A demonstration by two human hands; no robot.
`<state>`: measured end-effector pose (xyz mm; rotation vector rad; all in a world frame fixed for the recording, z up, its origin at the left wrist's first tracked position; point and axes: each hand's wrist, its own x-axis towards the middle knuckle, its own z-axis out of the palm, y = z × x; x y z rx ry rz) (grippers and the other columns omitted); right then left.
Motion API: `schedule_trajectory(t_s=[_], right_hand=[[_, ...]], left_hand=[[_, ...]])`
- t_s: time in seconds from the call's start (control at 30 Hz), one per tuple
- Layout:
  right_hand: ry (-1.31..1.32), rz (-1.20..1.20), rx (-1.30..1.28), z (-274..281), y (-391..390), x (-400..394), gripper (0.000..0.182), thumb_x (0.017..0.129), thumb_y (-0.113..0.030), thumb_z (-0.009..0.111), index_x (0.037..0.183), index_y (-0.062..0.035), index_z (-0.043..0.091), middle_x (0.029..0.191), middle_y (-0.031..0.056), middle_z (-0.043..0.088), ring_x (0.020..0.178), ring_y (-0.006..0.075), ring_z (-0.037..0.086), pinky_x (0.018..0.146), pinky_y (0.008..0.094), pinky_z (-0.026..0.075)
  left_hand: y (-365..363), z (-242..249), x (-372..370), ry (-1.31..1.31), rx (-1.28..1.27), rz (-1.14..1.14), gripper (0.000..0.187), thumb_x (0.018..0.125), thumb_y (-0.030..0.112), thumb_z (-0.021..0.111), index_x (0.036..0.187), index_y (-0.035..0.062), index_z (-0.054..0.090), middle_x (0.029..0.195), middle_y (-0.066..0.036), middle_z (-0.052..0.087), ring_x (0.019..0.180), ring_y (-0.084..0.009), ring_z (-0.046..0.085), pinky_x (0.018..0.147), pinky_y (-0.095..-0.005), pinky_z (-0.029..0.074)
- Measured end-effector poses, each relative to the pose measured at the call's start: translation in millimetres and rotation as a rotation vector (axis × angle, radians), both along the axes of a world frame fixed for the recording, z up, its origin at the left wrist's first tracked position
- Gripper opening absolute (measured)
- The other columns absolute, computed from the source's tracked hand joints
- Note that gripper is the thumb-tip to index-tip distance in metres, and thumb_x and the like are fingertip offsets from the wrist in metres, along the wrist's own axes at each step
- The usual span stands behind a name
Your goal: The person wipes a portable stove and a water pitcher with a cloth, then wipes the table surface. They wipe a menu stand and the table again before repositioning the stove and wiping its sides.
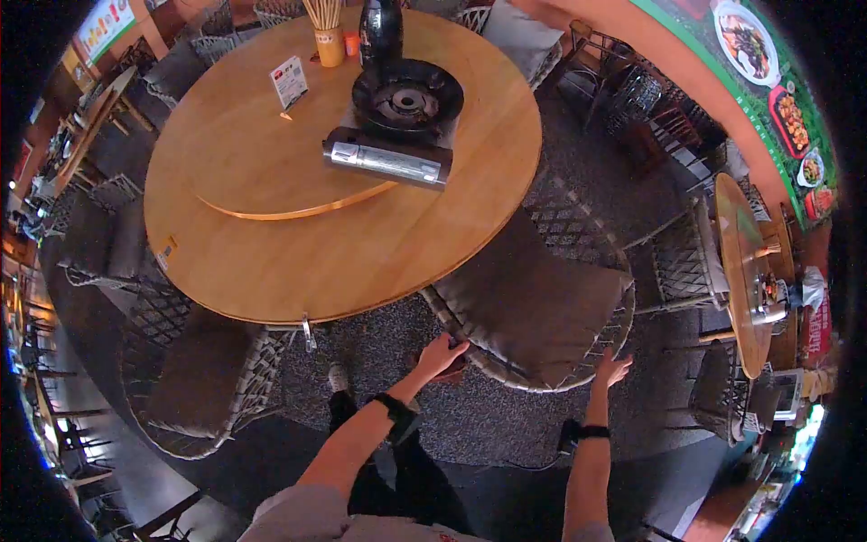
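A wicker chair [545, 383] with a dark brown cushion [533, 316] stands partly under the round wooden table [361, 271]. On the near left side of its frame, my left hand [440, 356] has its fingers closed at the woven rim. My right hand [614, 369] is at the chair's near right corner, fingers stretched out and apart, right beside the rim. Both wrists wear black bands, with a small dark device [570, 436] at the right one.
A portable gas stove [388, 161] with a black burner top, a dark bottle [380, 36], a chopstick holder [330, 47] and a small sign card [289, 83] stand on the table. Another wicker chair [194, 379] is at left. A smaller table [742, 271] stands at right.
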<state>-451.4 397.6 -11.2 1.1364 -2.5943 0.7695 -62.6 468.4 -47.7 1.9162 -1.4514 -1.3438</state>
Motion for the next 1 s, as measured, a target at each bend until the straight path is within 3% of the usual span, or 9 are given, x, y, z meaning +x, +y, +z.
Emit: schedule_trajectory(t_s=[0.07,0.13,0.23,0.37,0.47,0.6,0.73,0.9,1.0], right_hand=[[-0.171,0.394,-0.316,52,12,38,0.029,0.08,-0.026,0.056,0.096,-0.0014,0.053,0.088,0.0122,0.056,0.08,0.0201,0.055,0.074,0.0309,0.043],[-0.799,0.799,-0.093,65,37,79,0.026,0.084,-0.025,0.049,0.092,-0.0019,0.056,0.091,0.0092,0.056,0.083,0.0159,0.054,0.074,0.0279,0.043],[-1.121,1.166,0.124,105,90,194,0.027,0.086,-0.025,0.045,0.098,-0.0027,0.055,0.096,0.006,0.056,0.082,0.0121,0.054,0.072,0.0259,0.043],[-1.683,0.755,0.396,109,121,282,0.042,0.083,-0.031,0.054,0.115,-0.0051,0.046,0.104,0.003,0.054,0.093,0.013,0.05,0.08,0.0293,0.041],[-1.593,0.757,0.63,112,107,318,0.04,0.083,-0.031,0.056,0.113,-0.0052,0.05,0.097,0.0024,0.057,0.089,0.013,0.052,0.079,0.0291,0.041],[-1.403,0.979,0.549,114,92,347,0.021,0.086,-0.021,0.052,0.099,-0.005,0.057,0.087,-0.0001,0.058,0.079,0.0082,0.053,0.068,0.0242,0.045],[-1.214,0.928,0.479,115,94,364,0.02,0.087,-0.021,0.05,0.094,-0.0025,0.056,0.082,0.0025,0.058,0.077,0.0112,0.052,0.068,0.0277,0.044],[-0.96,0.959,0.428,133,81,372,0.023,0.089,-0.023,0.046,0.091,-0.0014,0.053,0.078,0.0058,0.056,0.076,0.0137,0.05,0.069,0.0299,0.042],[-0.939,0.978,0.361,147,68,373,0.023,0.089,-0.023,0.046,0.092,-0.002,0.052,0.077,0.0009,0.053,0.075,0.0076,0.046,0.067,0.0252,0.04]], left_hand=[[15,37,11,0.206,-0.022,0.028,0.061,0.075,0.052,0.056,0.102,-0.0022,0.05,0.086,-0.019,0.059,0.084,-0.0296,0.059,0.072,-0.0383,0.046],[30,95,24,0.394,0.05,0.105,0.042,0.078,0.036,0.06,0.103,0.0032,0.051,0.088,-0.012,0.059,0.083,-0.0214,0.058,0.071,-0.0326,0.046],[36,171,44,0.903,0.159,0.266,0.033,0.083,0.03,0.055,0.104,0.0052,0.051,0.09,-0.007,0.057,0.083,-0.0157,0.057,0.07,-0.0282,0.046],[45,204,85,1.378,0.116,0.305,0.031,0.084,0.016,0.052,0.113,0.0071,0.043,0.099,-0.006,0.053,0.093,-0.0157,0.052,0.084,-0.0319,0.042],[44,190,132,1.229,0.079,0.228,0.038,0.078,0.004,0.054,0.114,0.0068,0.042,0.104,-0.008,0.051,0.098,-0.0188,0.05,0.085,-0.0343,0.041],[55,170,169,0.863,-0.077,0.163,0.045,0.069,-0.003,0.06,0.109,0.0051,0.04,0.101,-0.006,0.048,0.095,-0.0149,0.048,0.082,-0.0262,0.04],[58,186,196,0.917,0.116,0.105,0.019,0.078,0.005,0.058,0.095,0.0043,0.05,0.089,-0.005,0.053,0.091,-0.0105,0.05,0.081,-0.0244,0.04],[56,244,202,-0.027,-0.882,-0.579,0.014,0.074,0.002,0.052,0.085,0.0092,0.058,0.078,-0.006,0.055,0.083,-0.0165,0.055,0.083,-0.0352,0.039],[56,266,205,0.049,-0.863,-0.729,0.022,0.072,0.002,0.05,0.092,0.0081,0.056,0.088,-0.009,0.055,0.088,-0.0276,0.052,0.084,-0.0391,0.038]])
